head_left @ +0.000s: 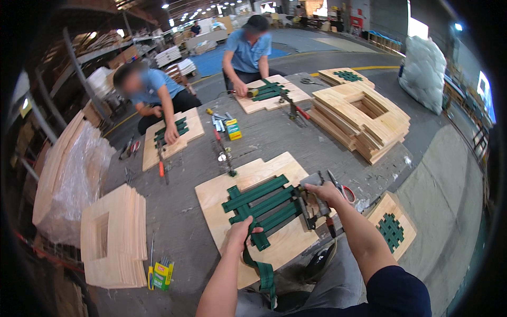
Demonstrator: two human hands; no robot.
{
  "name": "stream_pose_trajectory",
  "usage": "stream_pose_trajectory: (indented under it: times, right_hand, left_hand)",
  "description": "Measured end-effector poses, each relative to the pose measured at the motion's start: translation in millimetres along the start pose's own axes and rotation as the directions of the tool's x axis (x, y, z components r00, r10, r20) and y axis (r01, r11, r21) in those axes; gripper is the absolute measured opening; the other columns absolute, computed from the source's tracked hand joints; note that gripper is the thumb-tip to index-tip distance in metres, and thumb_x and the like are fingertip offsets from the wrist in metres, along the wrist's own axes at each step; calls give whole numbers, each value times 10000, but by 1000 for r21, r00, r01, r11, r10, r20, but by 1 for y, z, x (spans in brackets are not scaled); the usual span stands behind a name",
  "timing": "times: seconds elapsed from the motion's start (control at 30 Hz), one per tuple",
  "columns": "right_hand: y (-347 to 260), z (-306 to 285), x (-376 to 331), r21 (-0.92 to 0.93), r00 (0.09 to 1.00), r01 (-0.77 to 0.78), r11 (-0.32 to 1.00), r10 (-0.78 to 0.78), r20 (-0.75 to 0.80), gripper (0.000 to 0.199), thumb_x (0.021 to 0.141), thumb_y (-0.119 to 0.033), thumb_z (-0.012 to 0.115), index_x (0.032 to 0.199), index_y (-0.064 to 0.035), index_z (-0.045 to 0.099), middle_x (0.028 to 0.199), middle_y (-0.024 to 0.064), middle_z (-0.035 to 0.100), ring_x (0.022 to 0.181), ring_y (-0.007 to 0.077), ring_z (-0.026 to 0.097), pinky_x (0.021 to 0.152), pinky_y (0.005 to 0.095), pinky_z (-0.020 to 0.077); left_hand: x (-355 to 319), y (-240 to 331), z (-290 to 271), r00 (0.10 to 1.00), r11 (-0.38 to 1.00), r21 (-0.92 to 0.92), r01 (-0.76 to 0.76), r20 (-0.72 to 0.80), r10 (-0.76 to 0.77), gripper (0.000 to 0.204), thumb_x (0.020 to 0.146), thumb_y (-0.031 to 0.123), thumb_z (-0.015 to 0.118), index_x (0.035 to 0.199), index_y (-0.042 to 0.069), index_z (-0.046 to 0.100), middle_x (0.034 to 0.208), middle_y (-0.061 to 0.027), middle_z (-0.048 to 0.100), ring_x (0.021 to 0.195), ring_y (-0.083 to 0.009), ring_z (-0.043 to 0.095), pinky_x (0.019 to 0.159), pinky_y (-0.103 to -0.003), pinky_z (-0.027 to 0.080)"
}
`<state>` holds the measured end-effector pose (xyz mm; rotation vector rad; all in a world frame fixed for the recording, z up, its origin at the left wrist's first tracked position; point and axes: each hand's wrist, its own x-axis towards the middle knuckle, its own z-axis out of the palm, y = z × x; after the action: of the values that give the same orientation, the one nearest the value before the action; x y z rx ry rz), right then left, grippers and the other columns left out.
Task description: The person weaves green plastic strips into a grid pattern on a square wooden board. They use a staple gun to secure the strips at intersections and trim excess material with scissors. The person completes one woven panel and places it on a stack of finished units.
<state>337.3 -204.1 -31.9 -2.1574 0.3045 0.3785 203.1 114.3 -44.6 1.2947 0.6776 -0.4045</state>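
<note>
In front of me a light plywood panel lies on the worktable, with green webbing straps running across its middle opening. My left hand is closed around a green strap near the panel's near left part. That strap's loose end hangs over the near edge toward my lap. My right hand grips a pneumatic staple gun, whose body rests over the right ends of the straps. Whether its nose touches the webbing is hidden. Red-handled scissors lie just beyond my right hand.
Stacked cut-out panels stand at left and far right. A screwdriver and a staple box lie near left; another yellow-green box is mid-table. Two people work opposite. A webbed panel sits low at right.
</note>
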Motion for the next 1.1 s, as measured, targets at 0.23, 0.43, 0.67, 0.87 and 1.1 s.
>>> stream_pose_trajectory:
  times: [0.23, 0.43, 0.67, 0.87, 1.1]
  right_hand:
    - [19, -8, 0, -275, 969, 217, 937, -241, -55, 504, 921, -541, 653, 972, -53, 768, 938, 224, 734, 899, 408, 709, 814, 470, 553]
    - [83, -62, -3, -530, 903, 220, 819, -377, -207, 434, 806, -266, 799, 1155, -67, 634, 1073, 228, 697, 1040, 417, 664, 890, 492, 533]
    - [94, -112, -17, -420, 970, 153, 895, -217, -108, 720, 765, -203, 753, 1432, -78, 512, 1125, 260, 705, 1023, 386, 698, 886, 444, 551]
    - [42, -73, -95, -88, 791, 600, 795, -573, 216, 568, 839, -273, 758, 1338, -71, 577, 1006, 193, 729, 888, 380, 715, 783, 446, 561]
    - [16, 6, -131, -374, 341, 924, 85, -626, 702, 462, 888, -492, 690, 1152, -115, 642, 895, 124, 676, 846, 349, 698, 799, 484, 504]
  left_hand:
    - [-1, -4, -15, 999, 1000, 11, -29, -13, 29, 345, 1047, 383, 535, 1051, 49, 620, 887, -170, 763, 352, -106, 415, 332, -282, 291]
    - [-13, -7, 8, 995, 995, 20, -100, -15, 100, 417, 1052, 404, 543, 1009, 4, 655, 857, -139, 761, 367, -104, 426, 345, -278, 317]
    - [-34, -40, 2, 992, 966, -257, -32, 112, 63, 400, 1045, 429, 556, 914, 52, 569, 866, -130, 708, 378, -98, 391, 411, -311, 376]
    - [-62, -35, -31, 995, 950, -298, -96, -3, 100, 398, 1030, 442, 583, 905, 64, 581, 760, -98, 660, 427, -111, 434, 445, -312, 393]
    - [-72, -24, -6, 989, 972, -193, -133, 42, 144, 314, 1033, 401, 597, 971, 94, 610, 747, -79, 657, 478, -118, 483, 450, -312, 410]
